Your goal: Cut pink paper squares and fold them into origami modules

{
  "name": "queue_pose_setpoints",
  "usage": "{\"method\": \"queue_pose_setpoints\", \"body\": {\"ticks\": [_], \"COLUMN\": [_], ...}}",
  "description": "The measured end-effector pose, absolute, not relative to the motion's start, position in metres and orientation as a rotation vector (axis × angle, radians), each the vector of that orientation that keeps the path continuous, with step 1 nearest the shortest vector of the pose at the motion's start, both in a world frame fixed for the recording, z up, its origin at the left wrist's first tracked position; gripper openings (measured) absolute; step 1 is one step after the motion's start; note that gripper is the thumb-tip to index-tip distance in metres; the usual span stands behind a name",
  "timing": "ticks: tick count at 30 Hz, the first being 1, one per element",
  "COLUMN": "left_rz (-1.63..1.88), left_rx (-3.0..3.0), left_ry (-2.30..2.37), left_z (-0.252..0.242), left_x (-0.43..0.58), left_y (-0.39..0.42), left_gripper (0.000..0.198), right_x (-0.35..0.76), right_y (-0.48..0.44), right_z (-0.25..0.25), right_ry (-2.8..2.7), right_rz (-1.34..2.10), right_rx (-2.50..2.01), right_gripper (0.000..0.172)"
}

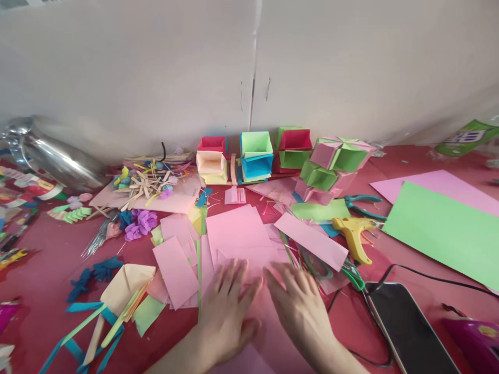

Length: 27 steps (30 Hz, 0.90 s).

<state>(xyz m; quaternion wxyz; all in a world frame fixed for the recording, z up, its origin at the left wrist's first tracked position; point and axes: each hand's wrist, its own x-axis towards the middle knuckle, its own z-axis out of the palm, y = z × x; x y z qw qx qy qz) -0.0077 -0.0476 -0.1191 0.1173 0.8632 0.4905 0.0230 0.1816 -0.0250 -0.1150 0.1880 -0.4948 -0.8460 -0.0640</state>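
A sheet of pink paper (268,322) lies in front of me, and more pink sheets (237,226) are stacked just beyond it. My left hand (226,306) rests on the paper with its fingers stretched forward and the thumb apart. Opposite it, my right hand (298,298) lies palm down with spread fingers, touching the same pink paper. Neither hand grips anything. Cut pink strips (177,272) lie left of my left hand, and another pink strip (312,241) lies beyond my right hand.
Folded paper boxes (255,150) stand at the back near a white cabinet. On the right are a yellow glue gun (355,234), pliers (364,202), a phone (409,327), cables and a green sheet (444,234). A metal flask (64,156) and paper flowers (142,223) are left.
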Motion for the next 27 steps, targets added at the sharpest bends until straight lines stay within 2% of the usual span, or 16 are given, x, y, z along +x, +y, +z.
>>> {"method": "queue_pose_setpoints", "body": {"ticks": [9, 17, 24, 27], "left_rz": [0.071, 0.168, 0.233, 0.224], "left_rx": [2.570, 2.808, 2.830, 2.799], "left_ry": [1.444, 1.535, 1.584, 1.563], "left_z": [-0.119, -0.132, -0.140, -0.142], "left_x": [-0.008, -0.035, -0.049, -0.049], "left_y": [-0.047, -0.063, -0.074, -0.073], "left_gripper": [0.068, 0.082, 0.082, 0.080], "right_x": [0.184, 0.202, 0.180, 0.153], "right_y": [-0.047, -0.047, -0.042, -0.042], "right_z": [-0.129, -0.126, -0.124, -0.123], "right_ry": [-2.414, -2.331, -2.380, -2.480], "right_rz": [-0.165, -0.193, -0.259, -0.209], "right_rx": [-1.332, -1.406, -1.381, -1.207], "right_gripper": [0.027, 0.026, 0.023, 0.036]}}
